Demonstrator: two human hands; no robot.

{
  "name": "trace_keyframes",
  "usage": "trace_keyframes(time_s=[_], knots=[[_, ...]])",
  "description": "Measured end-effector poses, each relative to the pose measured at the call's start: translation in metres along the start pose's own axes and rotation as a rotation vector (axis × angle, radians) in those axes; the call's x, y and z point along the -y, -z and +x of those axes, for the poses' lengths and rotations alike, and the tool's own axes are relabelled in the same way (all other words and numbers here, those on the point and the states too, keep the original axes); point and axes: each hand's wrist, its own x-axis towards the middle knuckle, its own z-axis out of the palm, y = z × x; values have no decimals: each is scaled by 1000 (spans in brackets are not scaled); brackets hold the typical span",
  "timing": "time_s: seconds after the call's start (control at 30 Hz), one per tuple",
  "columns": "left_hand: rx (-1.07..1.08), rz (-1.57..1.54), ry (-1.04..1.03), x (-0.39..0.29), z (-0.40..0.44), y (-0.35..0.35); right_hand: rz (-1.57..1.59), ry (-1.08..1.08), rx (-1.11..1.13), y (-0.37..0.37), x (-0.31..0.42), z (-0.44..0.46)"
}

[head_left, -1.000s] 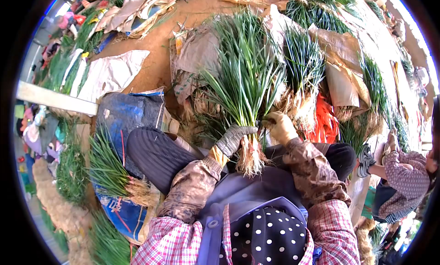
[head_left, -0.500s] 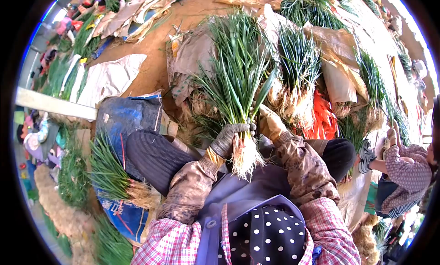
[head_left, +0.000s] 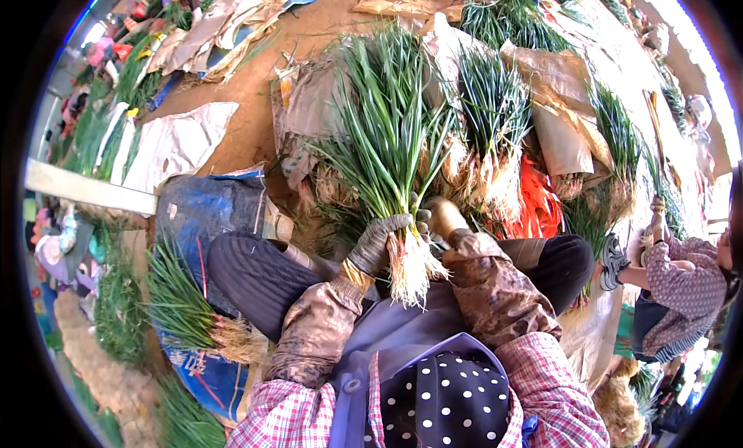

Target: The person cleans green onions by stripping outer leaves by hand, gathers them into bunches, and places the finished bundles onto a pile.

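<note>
My left hand (head_left: 381,243), in a grey glove, is wrapped round the base of a bunch of green onions (head_left: 395,130). The long green leaves point away from me, and the pale roots (head_left: 410,271) hang over my lap. Close beside the bunch's right side is my right hand (head_left: 443,218), in a tan glove and blurred. Its fingers are hidden behind the stems, so whether it grips them does not show. Another bunch of green onions (head_left: 495,115) lies just beyond, on the right.
Red strips (head_left: 534,204) lie near my right knee. A loose bunch (head_left: 186,301) rests on a blue sack (head_left: 205,216) at my left. Paper sheets (head_left: 557,76) and more bunches lie ahead. A person (head_left: 681,293) sits at the right.
My right hand has shifted slightly left and down beside the bunch, and its glove is now blurred. The left hand keeps its hold. The whole view has shifted a little.
</note>
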Motion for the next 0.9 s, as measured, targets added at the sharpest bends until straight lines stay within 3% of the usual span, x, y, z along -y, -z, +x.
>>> trace_keyframes(time_s=[0.03,0.07,0.13,0.23,0.37,0.47,0.53,0.63,0.7,0.8,0.9], knots=[[17,-4,61,-2,2,1,-218,169,-365,20,14,6],[-35,-25,65,3,5,8,-125,-105,-429,59,58,0],[-30,-39,-9,8,10,11,-89,-424,-521,124,114,8],[-74,44,-27,7,11,9,-371,-481,-404,178,121,35],[-78,22,-40,7,15,17,-321,-554,-347,195,136,45],[-62,54,-55,6,15,18,-56,-543,-357,184,168,14],[-62,72,-90,14,24,24,127,-445,-290,151,127,8],[-156,253,0,13,21,21,80,0,-189,92,89,-38],[-183,341,-10,21,28,31,148,54,-132,66,96,-63],[-221,328,-101,16,21,13,440,-23,-151,51,102,-72],[-14,59,24,-1,7,-9,1194,-372,-96,55,112,-71]])
